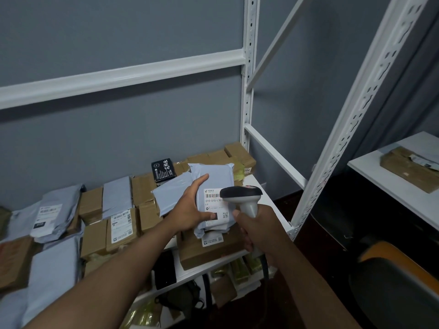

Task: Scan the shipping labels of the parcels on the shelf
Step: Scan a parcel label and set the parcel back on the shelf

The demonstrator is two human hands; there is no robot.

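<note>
My left hand grips a pale grey poly mailer by its left edge, thumb laid across the white shipping label. The mailer is tilted up above a brown box at the front of the white shelf. In my right hand I hold a grey barcode scanner by the handle. Its dark head hangs over the label's right side. A second grey mailer lies behind my left hand.
Brown cartons and grey mailers cover the shelf to the left; a black box stands at the back. White slotted uprights frame the right. A second shelf with a brown parcel stands far right. Bags sit on the lower level.
</note>
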